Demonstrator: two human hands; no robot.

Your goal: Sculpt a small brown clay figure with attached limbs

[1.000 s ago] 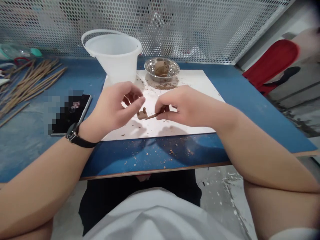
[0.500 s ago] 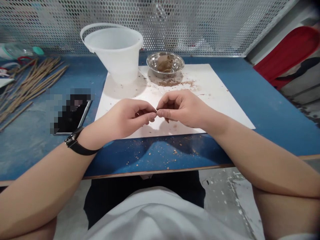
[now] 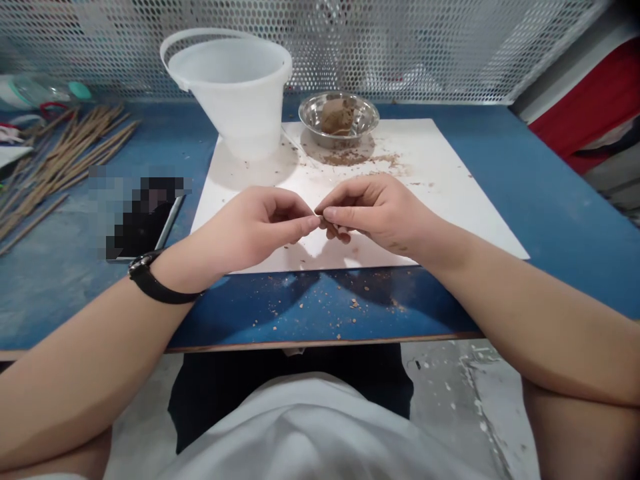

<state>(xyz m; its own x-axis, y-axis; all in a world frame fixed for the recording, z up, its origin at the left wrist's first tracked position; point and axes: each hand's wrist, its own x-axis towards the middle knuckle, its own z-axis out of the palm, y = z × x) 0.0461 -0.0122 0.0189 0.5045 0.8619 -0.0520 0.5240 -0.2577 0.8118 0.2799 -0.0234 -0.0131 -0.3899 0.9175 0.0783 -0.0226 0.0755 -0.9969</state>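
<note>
Left hand point(image 3: 255, 227): fingers pinching a small brown piece point(image 3: 323, 221), mostly hidden.
Right hand point(image 3: 383, 212): fingers pinching the same piece.
Bowl point(image 3: 340, 141): brown lump point(image 3: 337, 117) inside, beside bucket point(image 3: 250, 117).

We pinch a small, mostly hidden brown piece point(image 3: 322, 221) between left hand point(image 3: 253, 223) and right hand point(image 3: 384, 212) over a white board point(image 3: 445, 180); beyond, a metal bowl point(image 3: 339, 140) holds a brown lump point(image 3: 338, 116).

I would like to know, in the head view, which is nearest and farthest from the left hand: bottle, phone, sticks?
From the left hand:
1. Phone, on its left.
2. Sticks, farther left.
3. Bottle, back left, beyond the sticks.
</note>
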